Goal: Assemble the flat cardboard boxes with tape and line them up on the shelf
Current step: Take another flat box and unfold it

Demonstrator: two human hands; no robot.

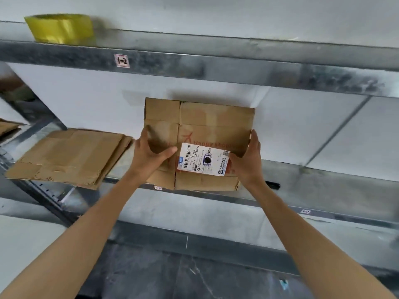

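A flat brown cardboard box (213, 126) with a white shipping label (204, 161) is held upright over the front edge of the middle shelf (313, 175). My left hand (149, 156) grips its left edge, thumb across the front face. My right hand (248, 158) grips its right edge, thumb on the label's corner. A stack of flat cardboard boxes (71, 156) lies on the same shelf to the left, overhanging the front edge. A roll of yellow tape (61, 28) stands on the upper shelf (216, 65) at the far left.
The metal shelving has grey beams and white boards. More cardboard (8, 127) shows at the far left edge. A lower shelf (216, 214) runs under the box, above a dark floor (172, 275).
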